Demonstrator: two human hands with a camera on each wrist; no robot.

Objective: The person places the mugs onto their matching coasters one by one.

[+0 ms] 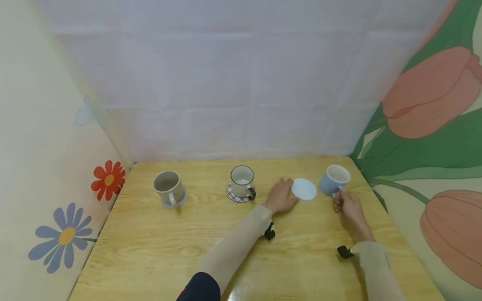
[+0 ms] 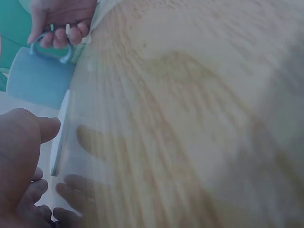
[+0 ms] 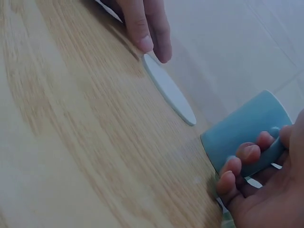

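My right hand (image 1: 350, 205) grips the handle of a light blue mug (image 1: 329, 184) with a white inside, at the right of the table. Whether the mug's base touches the wood is unclear. To its left lies a round white coaster (image 1: 304, 189), flat and bare on top. My left hand (image 1: 280, 197) rests beside the coaster, its thumb and fingers spread about the near-left edge. In the right wrist view the left thumb (image 3: 142, 35) meets the coaster's rim. The left wrist view shows the blue mug (image 2: 40, 78) beyond the left thumb.
A cream mug with dark rim (image 1: 241, 186) stands on a checked coaster (image 1: 232, 197) in the middle. Farther left, a beige mug (image 1: 165, 193) sits on a grey coaster (image 1: 183, 198). A white cloth (image 1: 233, 92) hangs behind the wooden table (image 1: 158, 251).
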